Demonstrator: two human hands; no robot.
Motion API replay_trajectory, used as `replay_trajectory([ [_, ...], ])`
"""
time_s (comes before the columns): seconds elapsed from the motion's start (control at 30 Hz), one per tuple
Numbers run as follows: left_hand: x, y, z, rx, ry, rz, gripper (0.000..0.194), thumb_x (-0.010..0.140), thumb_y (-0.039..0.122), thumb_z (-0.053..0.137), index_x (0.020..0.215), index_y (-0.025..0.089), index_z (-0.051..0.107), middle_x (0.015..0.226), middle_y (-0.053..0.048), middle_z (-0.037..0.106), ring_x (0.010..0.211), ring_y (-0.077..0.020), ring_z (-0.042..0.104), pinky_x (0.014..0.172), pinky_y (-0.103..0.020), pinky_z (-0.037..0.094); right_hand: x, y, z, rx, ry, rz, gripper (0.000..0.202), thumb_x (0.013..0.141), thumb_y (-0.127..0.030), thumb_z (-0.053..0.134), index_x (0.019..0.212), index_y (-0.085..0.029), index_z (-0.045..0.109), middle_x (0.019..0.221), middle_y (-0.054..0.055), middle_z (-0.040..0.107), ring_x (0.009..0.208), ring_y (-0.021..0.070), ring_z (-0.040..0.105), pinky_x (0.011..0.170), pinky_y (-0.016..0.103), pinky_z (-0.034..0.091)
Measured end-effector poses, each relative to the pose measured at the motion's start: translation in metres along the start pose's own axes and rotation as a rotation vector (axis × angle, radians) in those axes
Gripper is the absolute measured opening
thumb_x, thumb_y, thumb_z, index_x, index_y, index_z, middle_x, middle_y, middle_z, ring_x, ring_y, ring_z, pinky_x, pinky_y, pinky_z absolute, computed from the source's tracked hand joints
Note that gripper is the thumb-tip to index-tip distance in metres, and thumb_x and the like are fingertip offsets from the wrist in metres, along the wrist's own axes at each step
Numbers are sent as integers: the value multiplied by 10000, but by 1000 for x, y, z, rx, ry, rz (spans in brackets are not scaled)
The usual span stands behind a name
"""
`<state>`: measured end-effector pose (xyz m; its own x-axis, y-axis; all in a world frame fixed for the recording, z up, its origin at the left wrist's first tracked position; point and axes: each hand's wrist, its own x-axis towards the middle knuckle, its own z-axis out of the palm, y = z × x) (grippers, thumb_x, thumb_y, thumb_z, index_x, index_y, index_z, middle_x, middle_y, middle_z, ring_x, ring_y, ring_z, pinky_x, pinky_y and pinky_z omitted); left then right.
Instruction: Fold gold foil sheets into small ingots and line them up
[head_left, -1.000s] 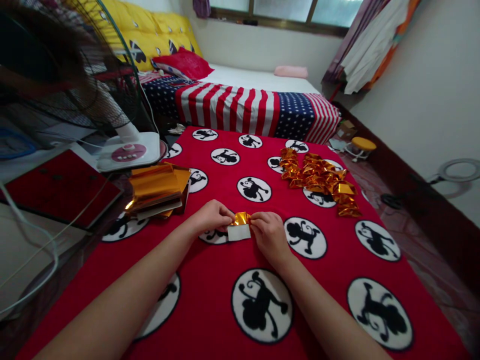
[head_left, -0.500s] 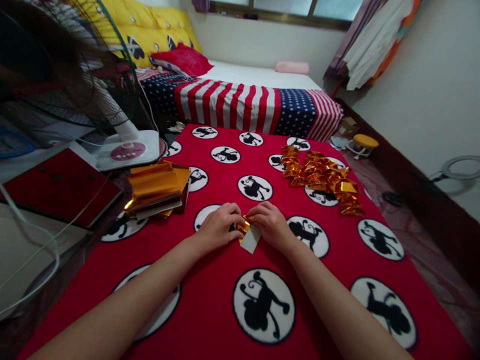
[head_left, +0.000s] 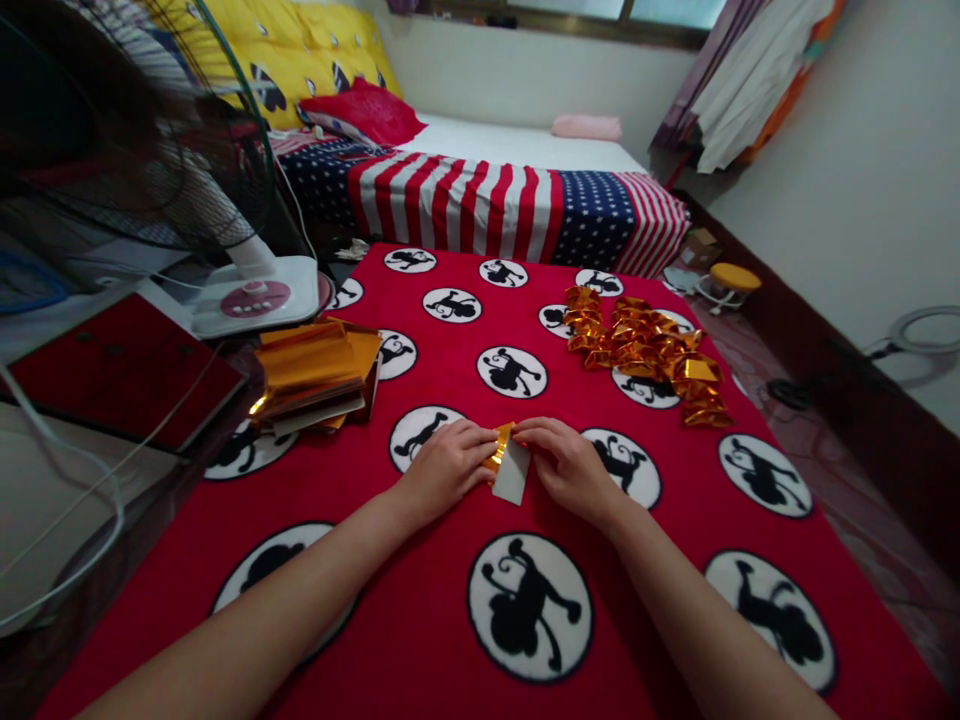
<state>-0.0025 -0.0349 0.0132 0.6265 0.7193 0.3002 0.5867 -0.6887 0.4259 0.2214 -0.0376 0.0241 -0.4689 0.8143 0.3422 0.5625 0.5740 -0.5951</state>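
Observation:
Between my hands, over the red cloth, is a small piece of gold foil paper with a pale grey-white flap facing up. My left hand pinches its left, gold side. Fingers of my right hand hold its upper right edge, with the thumb side curled near the flap. To the left lies a stack of flat gold sheets. Several folded shiny gold pieces sit in rows at the far right of the cloth.
A fan on a white base stands at the left, beside a dark red board and a white cable. Beyond the red cloth is a bed with a striped and starred cover. A yellow stool is at the right.
Both hands have shifted slightly right with the paper. My right hand has drawn a little away from my left, and more of the pale flap shows.

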Motion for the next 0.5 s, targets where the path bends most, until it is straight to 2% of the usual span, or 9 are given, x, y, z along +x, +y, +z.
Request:
replay_trajectory([
  [0.1,-2,2,2,24,20,2,330,853,243,654,1178,192,646,1209,-88,680,1093,-233,590,954,-407,459,-14,-4,-2,2,-35,-29,483,730,51,441,1092,-197,643,1192,81,657,1118,184,595,963,374,468],
  [0.2,-3,1,1,12,35,24,310,839,223,674,1147,198,653,1193,-83,692,1103,-229,617,947,-399,459,-24,-6,1,-28,-35,-68,456,783,24,447,1133,-206,627,1236,85,648,1178,191,574,994,403,453],
  [0.37,-6,-1,-1,-20,79,107,152,875,209,628,1013,213,692,1144,-70,717,1110,-219,641,888,-372,468,-33,-8,4,-74,-57,-111,369,837,-70,525,1170,-211,597,1282,108,631,1229,233,551,1013,459,437],
  [0.5,-9,-2,1,-72,113,88,213,876,182,619,1081,219,663,1168,-70,710,1141,-218,633,901,-374,465,-37,-12,2,-106,-132,-82,331,836,-135,590,1157,-211,579,1374,114,565,1322,258,468,1068,497,381],
])
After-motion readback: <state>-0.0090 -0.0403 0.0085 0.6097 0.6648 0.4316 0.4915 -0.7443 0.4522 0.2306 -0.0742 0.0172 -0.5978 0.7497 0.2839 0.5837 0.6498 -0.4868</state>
